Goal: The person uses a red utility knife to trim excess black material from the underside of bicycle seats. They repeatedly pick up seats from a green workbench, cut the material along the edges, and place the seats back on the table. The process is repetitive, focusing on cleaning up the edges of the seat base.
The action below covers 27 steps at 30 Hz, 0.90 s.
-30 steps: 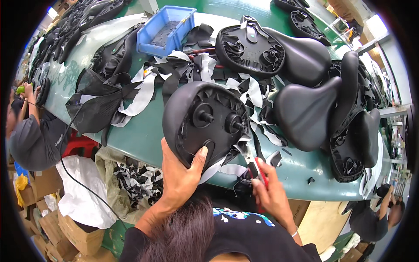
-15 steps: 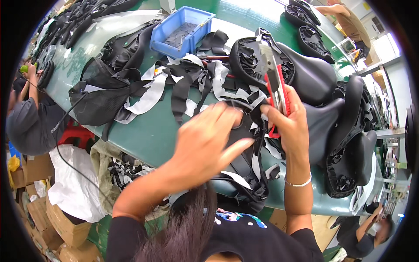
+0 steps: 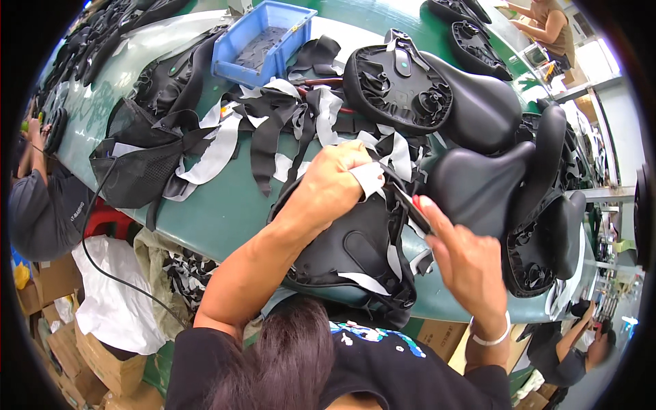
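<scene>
Left grip [image 3: 329, 186] is pinching white fabric strip [image 3: 370, 179] over upturned black padded saddle [image 3: 324, 251]. Right grip [image 3: 466, 260] is holding red-handled knife [image 3: 414, 213] alongside.

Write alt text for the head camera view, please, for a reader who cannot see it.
A person's left hand grips a white strip at the edge of an upturned black saddle, while the right hand holds a red cutter close by. Scraps, a blue bin and more saddles lie on the green table.
</scene>
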{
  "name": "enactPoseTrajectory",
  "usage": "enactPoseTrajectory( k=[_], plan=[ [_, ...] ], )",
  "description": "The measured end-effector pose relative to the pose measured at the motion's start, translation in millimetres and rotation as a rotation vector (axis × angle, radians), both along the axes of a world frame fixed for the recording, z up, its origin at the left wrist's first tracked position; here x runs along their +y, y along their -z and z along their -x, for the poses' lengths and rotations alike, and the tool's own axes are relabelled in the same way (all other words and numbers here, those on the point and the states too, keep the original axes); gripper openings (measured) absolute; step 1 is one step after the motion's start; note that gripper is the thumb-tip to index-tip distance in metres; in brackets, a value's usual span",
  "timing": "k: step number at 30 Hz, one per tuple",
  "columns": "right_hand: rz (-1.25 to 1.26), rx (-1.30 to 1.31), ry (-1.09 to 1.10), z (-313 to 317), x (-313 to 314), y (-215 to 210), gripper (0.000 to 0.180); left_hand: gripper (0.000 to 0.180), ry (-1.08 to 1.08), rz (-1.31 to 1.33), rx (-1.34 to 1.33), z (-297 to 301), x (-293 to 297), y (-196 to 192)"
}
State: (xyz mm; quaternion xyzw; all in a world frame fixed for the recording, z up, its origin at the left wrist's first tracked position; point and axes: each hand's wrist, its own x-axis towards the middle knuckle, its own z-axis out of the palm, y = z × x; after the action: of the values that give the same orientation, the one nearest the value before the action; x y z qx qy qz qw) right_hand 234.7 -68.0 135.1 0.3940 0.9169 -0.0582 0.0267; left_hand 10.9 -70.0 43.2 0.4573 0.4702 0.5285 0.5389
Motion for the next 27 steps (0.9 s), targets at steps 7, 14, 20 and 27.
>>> enactPoseTrajectory(
  k=[7,14,20,27],
  plan=[
    [0.253,0.575,0.173,-31.4,-59.3,48.2,0.047,0.034,-0.459,-0.398,-0.812,64.1,6.4,-2.6],
    [0.644,0.718,0.231,-9.5,-5.5,69.1,0.028,0.042,0.06,0.37,0.59,76.1,-38.2,15.0],
    [0.046,1.343,0.309,32.0,180.3,-29.5,0.023,0.037,-0.575,0.081,-0.349,95.5,49.8,-76.3],
    [0.445,1.454,0.557,95.5,431.2,39.5,0.018,0.014,-0.573,-0.397,0.334,-6.2,83.9,39.8]
  ],
)
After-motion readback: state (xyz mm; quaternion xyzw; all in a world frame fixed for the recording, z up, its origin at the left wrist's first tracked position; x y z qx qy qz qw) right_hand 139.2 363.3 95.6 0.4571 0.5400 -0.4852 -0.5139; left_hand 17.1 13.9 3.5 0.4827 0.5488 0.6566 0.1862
